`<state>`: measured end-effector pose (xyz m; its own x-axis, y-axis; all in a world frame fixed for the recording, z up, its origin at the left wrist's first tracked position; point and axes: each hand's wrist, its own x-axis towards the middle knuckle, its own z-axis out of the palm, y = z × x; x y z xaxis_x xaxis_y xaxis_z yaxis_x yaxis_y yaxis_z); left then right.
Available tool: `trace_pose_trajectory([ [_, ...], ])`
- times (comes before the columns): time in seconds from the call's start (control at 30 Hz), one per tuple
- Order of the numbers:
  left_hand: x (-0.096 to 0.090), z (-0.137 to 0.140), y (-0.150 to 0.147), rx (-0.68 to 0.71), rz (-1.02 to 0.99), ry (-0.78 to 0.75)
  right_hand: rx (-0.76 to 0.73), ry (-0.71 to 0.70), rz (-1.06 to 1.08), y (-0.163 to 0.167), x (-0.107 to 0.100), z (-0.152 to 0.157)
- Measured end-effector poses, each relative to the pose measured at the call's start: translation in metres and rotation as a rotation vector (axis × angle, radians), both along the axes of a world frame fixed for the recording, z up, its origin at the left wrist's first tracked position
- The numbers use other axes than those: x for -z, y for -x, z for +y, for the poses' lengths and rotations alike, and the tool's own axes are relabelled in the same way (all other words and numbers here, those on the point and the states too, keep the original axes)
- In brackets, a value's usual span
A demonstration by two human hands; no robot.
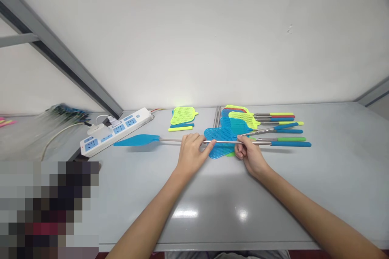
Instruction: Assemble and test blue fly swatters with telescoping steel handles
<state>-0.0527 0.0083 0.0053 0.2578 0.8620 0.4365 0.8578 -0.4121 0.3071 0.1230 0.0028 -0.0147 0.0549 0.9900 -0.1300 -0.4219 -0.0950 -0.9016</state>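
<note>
A blue fly swatter [136, 140] with a long metal rod is held level above the table, its head to the left and its blue handle to the right. My left hand [193, 151] grips the rod nearer the head. Further along, my right hand [251, 153] pinches the same rod, closer to the handle. Behind and under the rod lies a pile of fly swatters [240, 120] in blue, yellow, green and red, their handles pointing right. The head is seen nearly edge-on.
Yellow and blue swatter heads [182, 115] and loose handle sleeves [180, 128] lie at the back. Metal rods [216, 116] rest left of the pile. A power strip [118, 129] with plugs stands at left, near a plastic-wrapped bundle [65, 119]. The wall [225, 48] closes the back.
</note>
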Motion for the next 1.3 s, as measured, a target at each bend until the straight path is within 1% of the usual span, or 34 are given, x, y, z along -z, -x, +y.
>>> trace_pose_trajectory([
  [0.27, 0.001, 0.000, 0.000, 0.035, -0.022, 0.009, 0.030, -0.018, 0.005, 0.003, -0.002, -0.002],
  [0.57, 0.003, -0.006, -0.010, 0.136, 0.028, 0.036, 0.135, -0.028, 0.038, 0.006, -0.002, -0.006],
  [0.67, 0.003, -0.006, -0.010, 0.146, 0.039, 0.029, 0.182, -0.017, 0.038, 0.009, -0.002, -0.008],
  [0.77, 0.001, -0.004, -0.008, 0.140, 0.072, -0.008, 0.223, -0.011, 0.038, 0.010, -0.003, -0.010],
  [0.93, -0.006, -0.002, -0.008, 0.152, 0.137, -0.118, 0.292, -0.008, 0.158, 0.006, -0.010, -0.007],
  [1.03, -0.010, -0.002, -0.009, 0.165, 0.167, -0.169, 0.330, -0.011, 0.187, 0.001, -0.014, -0.005],
  [1.1, -0.010, -0.002, -0.010, 0.168, 0.185, -0.193, 0.330, -0.016, 0.199, -0.002, -0.015, -0.003],
  [1.3, -0.010, 0.000, -0.006, 0.146, 0.230, -0.245, 0.302, 0.044, 0.248, -0.005, -0.017, -0.001],
])
